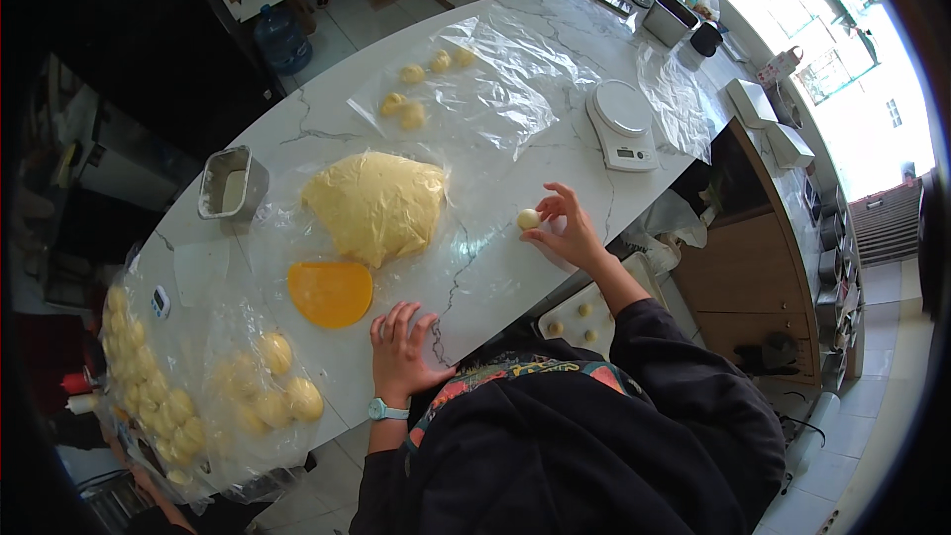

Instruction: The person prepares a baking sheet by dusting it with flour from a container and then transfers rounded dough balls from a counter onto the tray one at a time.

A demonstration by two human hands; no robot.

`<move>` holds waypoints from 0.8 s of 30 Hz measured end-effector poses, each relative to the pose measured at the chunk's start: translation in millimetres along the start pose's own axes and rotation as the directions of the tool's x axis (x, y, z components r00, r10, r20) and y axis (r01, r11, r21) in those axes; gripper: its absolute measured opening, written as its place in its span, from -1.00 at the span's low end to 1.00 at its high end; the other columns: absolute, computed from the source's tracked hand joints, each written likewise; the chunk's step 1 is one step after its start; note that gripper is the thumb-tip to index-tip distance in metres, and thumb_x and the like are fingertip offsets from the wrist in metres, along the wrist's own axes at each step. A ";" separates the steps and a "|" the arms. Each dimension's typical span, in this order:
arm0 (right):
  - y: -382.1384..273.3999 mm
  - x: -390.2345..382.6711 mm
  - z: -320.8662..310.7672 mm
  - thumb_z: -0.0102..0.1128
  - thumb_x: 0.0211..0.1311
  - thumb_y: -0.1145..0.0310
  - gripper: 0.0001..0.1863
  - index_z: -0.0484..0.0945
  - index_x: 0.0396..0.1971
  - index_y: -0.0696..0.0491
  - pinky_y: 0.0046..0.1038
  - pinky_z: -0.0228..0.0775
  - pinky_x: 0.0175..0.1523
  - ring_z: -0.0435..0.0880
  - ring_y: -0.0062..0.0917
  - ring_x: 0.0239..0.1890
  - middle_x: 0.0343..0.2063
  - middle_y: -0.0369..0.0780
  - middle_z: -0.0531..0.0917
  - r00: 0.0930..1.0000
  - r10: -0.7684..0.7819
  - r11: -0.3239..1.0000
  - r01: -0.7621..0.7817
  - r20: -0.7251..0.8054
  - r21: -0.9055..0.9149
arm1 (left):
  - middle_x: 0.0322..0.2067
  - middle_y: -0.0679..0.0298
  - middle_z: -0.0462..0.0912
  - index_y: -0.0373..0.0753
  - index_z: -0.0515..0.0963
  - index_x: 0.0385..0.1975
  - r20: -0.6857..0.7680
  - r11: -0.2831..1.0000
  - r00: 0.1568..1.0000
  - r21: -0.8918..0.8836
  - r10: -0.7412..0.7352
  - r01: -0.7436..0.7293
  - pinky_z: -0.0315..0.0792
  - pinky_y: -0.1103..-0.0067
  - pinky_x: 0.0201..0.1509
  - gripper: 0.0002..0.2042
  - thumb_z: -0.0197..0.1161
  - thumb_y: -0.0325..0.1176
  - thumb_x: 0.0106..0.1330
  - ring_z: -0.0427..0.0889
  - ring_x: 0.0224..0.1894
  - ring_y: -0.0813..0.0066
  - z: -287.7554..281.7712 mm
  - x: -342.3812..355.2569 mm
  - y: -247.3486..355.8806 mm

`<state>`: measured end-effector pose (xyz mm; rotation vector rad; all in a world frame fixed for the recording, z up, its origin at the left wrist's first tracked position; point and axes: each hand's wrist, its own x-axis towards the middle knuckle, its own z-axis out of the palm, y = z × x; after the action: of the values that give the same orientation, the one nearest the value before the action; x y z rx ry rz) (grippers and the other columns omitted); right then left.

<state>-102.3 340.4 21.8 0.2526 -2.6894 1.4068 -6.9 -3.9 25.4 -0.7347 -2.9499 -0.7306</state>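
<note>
Between the thumb and fingers of my right hand (563,223) is a small pale dough ball (528,220), at or just above the marble counter. My left hand (401,345), a watch at its wrist, rests on the counter's near edge with fingers stretched and nothing in them. Just beyond its fingertips lies an orange dough scraper (331,294). Behind the scraper sits a large mound of yellow dough (376,203) under clear plastic. Farther back, several small dough pieces (412,115) lie by and under a plastic sheet (485,89).
A white kitchen scale (621,124) stands at the right. Plastic-covered dough balls (149,376) fill the counter's left end, near a small timer (160,302) and a metal loaf tin (234,183). Below the counter edge, a tray (584,322) holds several small balls.
</note>
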 end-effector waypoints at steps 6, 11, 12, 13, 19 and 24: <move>-1.4 22.6 35.1 0.27 0.18 0.43 -0.44 0.24 0.14 0.03 -0.45 0.42 -0.05 0.55 -0.52 -0.24 -0.30 -0.25 0.54 0.994 0.085 0.930 -0.055 -0.067 0.364 | 0.13 0.30 0.35 0.03 0.46 -0.01 -0.007 1.000 1.000 -0.001 -0.003 0.003 0.04 0.17 0.33 -0.22 0.49 0.14 -0.36 0.22 0.30 0.28 2.3 2.5 1.4; 1.1 3.8 12.6 0.13 0.18 0.53 -0.64 0.37 0.00 0.05 -0.37 0.38 0.00 0.56 -0.40 -0.17 -0.29 -0.21 0.54 0.997 -0.059 0.998 0.060 0.040 -0.004 | 0.10 0.22 0.35 -0.02 0.44 -0.02 -0.040 1.000 0.999 0.001 0.017 -0.017 0.08 0.12 0.28 -0.21 0.50 0.12 -0.37 0.24 0.27 0.18 0.5 4.0 3.2; 6.0 22.8 7.2 0.14 0.15 0.53 -0.64 0.39 -0.03 0.05 -0.35 0.37 0.02 0.55 -0.36 -0.12 -0.27 -0.20 0.55 0.995 -0.088 0.979 0.080 -0.036 -0.188 | 0.11 0.23 0.35 -0.02 0.45 -0.02 -0.029 1.000 0.999 -0.002 0.022 -0.022 0.07 0.12 0.28 -0.22 0.50 0.12 -0.37 0.24 0.28 0.18 0.6 1.2 4.7; 9.6 31.5 5.6 0.16 0.12 0.53 -0.65 0.41 -0.05 0.05 -0.32 0.36 0.05 0.55 -0.33 -0.06 -0.26 -0.19 0.56 0.986 -0.127 0.925 0.081 -0.104 -0.370 | 0.11 0.23 0.35 -0.02 0.45 -0.02 -0.008 1.000 1.000 -0.006 0.020 -0.020 0.07 0.12 0.28 -0.22 0.50 0.12 -0.37 0.24 0.28 0.18 -0.1 -2.3 4.6; -23.1 9.1 50.7 0.25 0.05 0.49 -0.57 0.41 -0.02 0.07 -0.26 0.34 0.12 0.51 -0.25 0.00 -0.18 -0.16 0.56 0.995 0.071 0.990 -0.061 -0.071 0.128 | 0.13 0.30 0.34 0.03 0.47 -0.01 0.017 1.000 1.000 0.027 0.013 -0.014 0.02 0.18 0.34 -0.23 0.47 0.17 -0.35 0.23 0.29 0.29 -2.0 -2.5 -0.2; -9.9 -6.4 18.8 0.31 0.07 0.41 -0.49 0.41 0.06 0.05 -0.32 0.38 0.09 0.53 -0.22 -0.03 -0.15 -0.15 0.58 0.971 -0.001 1.000 0.001 -0.240 -0.001 | 0.14 0.16 0.33 -0.06 0.40 0.07 0.050 0.996 0.998 0.070 0.043 -0.046 0.05 0.11 0.30 -0.14 0.51 0.06 -0.39 0.21 0.29 0.11 -3.5 6.3 7.5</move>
<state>-94.2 320.1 18.0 0.0770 -2.4928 1.3402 -9.5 3.1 32.5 -0.8208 -2.9741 -0.6094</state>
